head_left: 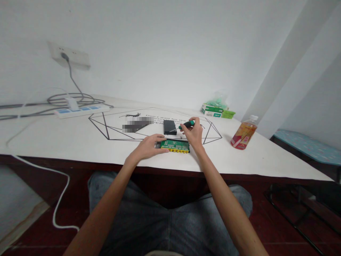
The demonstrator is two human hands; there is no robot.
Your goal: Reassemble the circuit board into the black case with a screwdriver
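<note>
A green circuit board [176, 145] with a row of yellow ports lies on the white table [80, 142] near its front edge. My left hand [149, 145] rests on the board's left end, fingers curled around it. Just right of the board, my right hand [194, 133] is closed on a screwdriver [187, 124] with a green and black handle, held above the board's right end. A black box-shaped cover [169, 127] lies just behind the board.
A bottle [243, 133] of orange drink stands at the right. A green and white carton [217, 110] sits at the back by the wall. A white power strip [80, 111] with coiled grey cables lies at the left; a wall socket [69, 56] is above it.
</note>
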